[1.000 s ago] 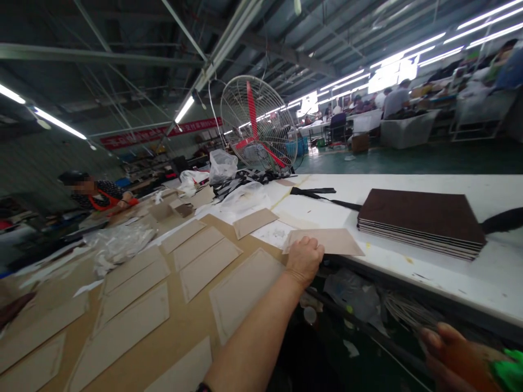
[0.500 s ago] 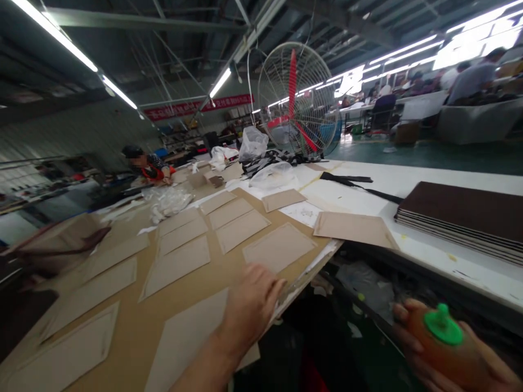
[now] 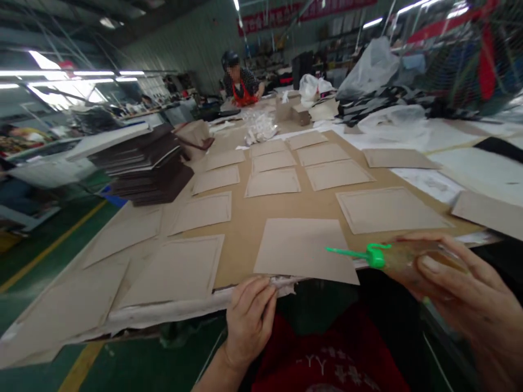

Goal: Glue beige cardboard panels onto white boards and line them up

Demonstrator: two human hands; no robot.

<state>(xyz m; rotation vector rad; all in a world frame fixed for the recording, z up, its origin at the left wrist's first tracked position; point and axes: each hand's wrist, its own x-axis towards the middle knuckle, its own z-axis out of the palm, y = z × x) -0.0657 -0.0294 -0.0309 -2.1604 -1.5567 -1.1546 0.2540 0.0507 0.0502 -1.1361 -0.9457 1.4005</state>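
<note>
Squeeze bottle (image 3: 398, 265) near right, right hand (image 3: 461, 294) wrapped round it, green nozzle (image 3: 349, 253) over beige panel (image 3: 300, 242). Left hand (image 3: 250, 316) half-curled by panel's near edge, hold unclear. Low tip, even squeeze probably best.

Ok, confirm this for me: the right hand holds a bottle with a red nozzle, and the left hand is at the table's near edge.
Not quite: the nozzle is green, as the head view shows. The right hand does hold the bottle, and the left hand is at the table's near edge.
</note>
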